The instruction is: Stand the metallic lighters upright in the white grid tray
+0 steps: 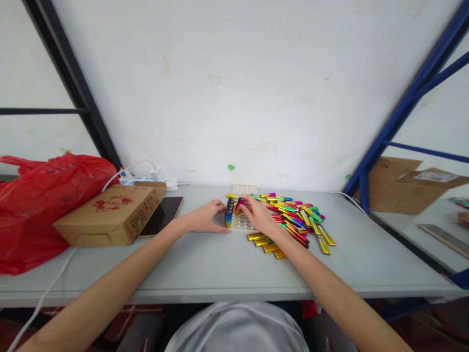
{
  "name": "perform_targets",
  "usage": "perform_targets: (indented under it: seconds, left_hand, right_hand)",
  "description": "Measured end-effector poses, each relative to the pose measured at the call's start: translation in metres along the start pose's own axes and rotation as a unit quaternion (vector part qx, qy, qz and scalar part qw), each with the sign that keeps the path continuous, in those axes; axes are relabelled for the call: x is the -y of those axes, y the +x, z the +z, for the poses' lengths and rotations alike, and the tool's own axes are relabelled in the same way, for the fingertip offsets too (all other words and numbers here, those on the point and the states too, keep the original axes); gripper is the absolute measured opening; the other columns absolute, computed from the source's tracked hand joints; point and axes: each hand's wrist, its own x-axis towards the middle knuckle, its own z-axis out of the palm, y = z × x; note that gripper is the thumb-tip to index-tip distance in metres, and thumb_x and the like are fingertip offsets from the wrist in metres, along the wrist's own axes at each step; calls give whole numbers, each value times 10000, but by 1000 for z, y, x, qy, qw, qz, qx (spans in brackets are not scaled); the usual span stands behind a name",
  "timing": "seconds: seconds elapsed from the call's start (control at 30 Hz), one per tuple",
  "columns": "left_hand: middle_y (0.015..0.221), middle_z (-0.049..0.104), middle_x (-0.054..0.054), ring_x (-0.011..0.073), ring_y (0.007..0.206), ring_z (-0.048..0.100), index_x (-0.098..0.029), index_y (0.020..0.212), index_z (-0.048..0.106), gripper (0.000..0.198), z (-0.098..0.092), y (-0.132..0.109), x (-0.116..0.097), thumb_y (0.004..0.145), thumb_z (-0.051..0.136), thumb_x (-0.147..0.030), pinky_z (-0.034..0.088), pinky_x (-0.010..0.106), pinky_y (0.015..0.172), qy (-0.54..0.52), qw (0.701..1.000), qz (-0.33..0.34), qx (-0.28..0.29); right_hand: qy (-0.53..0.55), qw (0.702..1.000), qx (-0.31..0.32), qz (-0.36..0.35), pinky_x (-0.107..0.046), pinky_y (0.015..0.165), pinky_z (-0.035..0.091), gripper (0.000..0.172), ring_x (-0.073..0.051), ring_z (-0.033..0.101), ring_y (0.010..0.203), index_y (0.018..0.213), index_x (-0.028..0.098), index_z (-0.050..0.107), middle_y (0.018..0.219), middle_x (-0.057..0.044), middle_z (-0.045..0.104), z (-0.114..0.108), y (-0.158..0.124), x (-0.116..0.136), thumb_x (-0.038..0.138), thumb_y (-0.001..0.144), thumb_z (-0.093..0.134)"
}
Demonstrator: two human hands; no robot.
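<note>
A white slotted tray (pixel 243 223) lies on the grey table in front of me. Along its left side stands a row of shiny lighters (pixel 228 213) with black tops, upright and close together. My left hand (pixel 208 216) grips the tray's left edge, thumb at the near corner and fingers farther back, curved around the row. Over the tray, my right hand (pixel 257 213) pinches a purple and yellow lighter (pixel 239 205), slightly tilted, just right of the row. My right fingers partly cover it and the tray slots below.
A loose pile of metallic coloured lighters (pixel 293 215) spreads to the right, several yellow ones nearest me. Behind sits another white tray (pixel 245 188). On the left are a phone (pixel 161 216), a cardboard box (pixel 110 215), a red bag (pixel 47 205) and a power strip (pixel 171 183).
</note>
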Motion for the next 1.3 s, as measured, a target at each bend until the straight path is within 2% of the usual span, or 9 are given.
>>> perform_targets:
  seconds: [0.1,0.2,0.37,0.5,0.6,0.8,0.9,1.07,1.3]
  left_hand:
    - [1196,646,129,324,1115,613,-149,1147,690,657,0,0,0,771,741,-686,506,410,999,5,1000,-1,2]
    - [1187,652,131,325,1104,616,-151,1127,696,651,0,0,1,759,752,-686,510,413,993,1,1000,0,-3]
    - [1209,655,133,325,1118,620,-165,1163,685,663,-1,0,1,763,744,-691,511,412,1004,1,1000,-6,-4]
    - [1236,645,134,330,1140,619,-168,1183,681,672,-1,-1,1,752,757,-678,520,412,1003,-3,1000,-12,0]
    - [1241,642,140,337,1151,616,-160,1176,684,676,-1,-1,1,752,755,-682,516,423,1021,0,1000,-15,5]
    - [1255,639,150,345,1171,613,-141,1181,686,699,-2,-1,0,755,744,-692,516,419,1030,2,1000,-15,8]
    - [1255,641,155,350,1166,612,-138,1183,685,703,-2,0,0,752,748,-690,518,431,1025,-1,1000,-19,9]
    - [1221,651,137,339,1140,616,-162,1154,693,674,-3,-1,-3,743,756,-692,520,423,1008,-8,1000,-10,0]
    - [1260,634,163,342,1166,602,-131,1199,674,702,-3,-1,-2,767,747,-681,503,431,1036,2,1000,-16,15]
  right_hand:
    - [-35,999,35,-20,-348,855,537,199,-226,720,970,1213,199,584,1068,-83,759,5,2,0,194,1017,550]
    - [-86,995,53,-24,-355,882,531,185,-234,710,985,1172,186,628,1082,-96,756,7,2,0,165,991,596]
    - [-120,991,25,-46,-360,976,506,146,-223,687,1049,1122,175,675,1120,-100,744,-7,0,3,211,1020,576]
    - [-200,980,2,-2,-370,1026,482,210,-237,657,1116,1197,165,664,1178,-122,717,-32,-1,-11,204,1032,538]
    - [-274,959,0,65,-385,1075,452,266,-265,621,1202,1237,133,660,1245,-161,689,-51,-4,-28,196,1036,498]
    - [-347,914,76,195,-405,1057,457,385,-318,626,1217,1307,99,641,1333,-217,662,-71,-13,-47,355,1046,524]
    - [-351,909,97,205,-421,1011,479,409,-336,649,1173,1287,111,663,1305,-227,676,-73,-13,-47,409,1051,513]
    - [-352,912,90,193,-432,1019,466,306,-326,653,1148,1234,127,711,1245,-221,699,-73,-10,-49,279,1021,553]
    - [-354,909,107,193,-421,1041,445,286,-304,644,1149,1099,153,772,1187,-191,710,-73,-8,-55,276,1035,522]
